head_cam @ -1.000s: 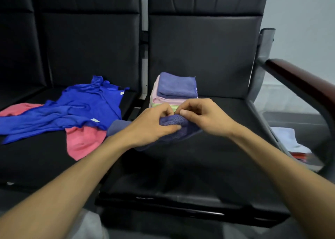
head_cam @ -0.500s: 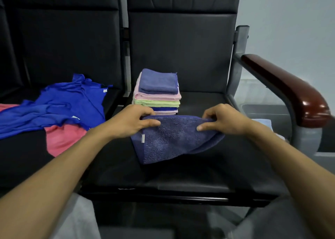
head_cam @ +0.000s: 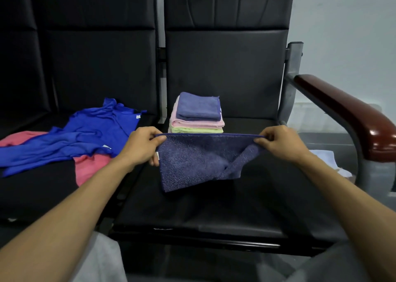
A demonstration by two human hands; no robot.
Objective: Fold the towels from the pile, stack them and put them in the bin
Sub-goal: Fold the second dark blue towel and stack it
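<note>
Head view. A purple towel [head_cam: 199,157] is held stretched above the black seat [head_cam: 214,206] of the right-hand chair. The left hand [head_cam: 142,147] pinches its upper left corner, thumb on the near face and fingers curled behind the cloth; the right hand [head_cam: 278,144] pinches the upper right corner in the same manner, fingertips closed on the hem. The top edge runs taut and nearly level between the two hands. Below it the cloth hangs loose: the left side falls long, while the right side is folded up in a diagonal crease. A small white tag shows at the left edge beside the left fingers. Directly behind the held towel, at the back of the same seat, stands a stack of folded towels [head_cam: 197,117]: purple on top, pink and green beneath. On the neighbouring seat to the left lie unfolded blue towels [head_cam: 85,136] over pink towels [head_cam: 90,168]. A dark red armrest [head_cam: 347,114] bounds the chair on the right.
</note>
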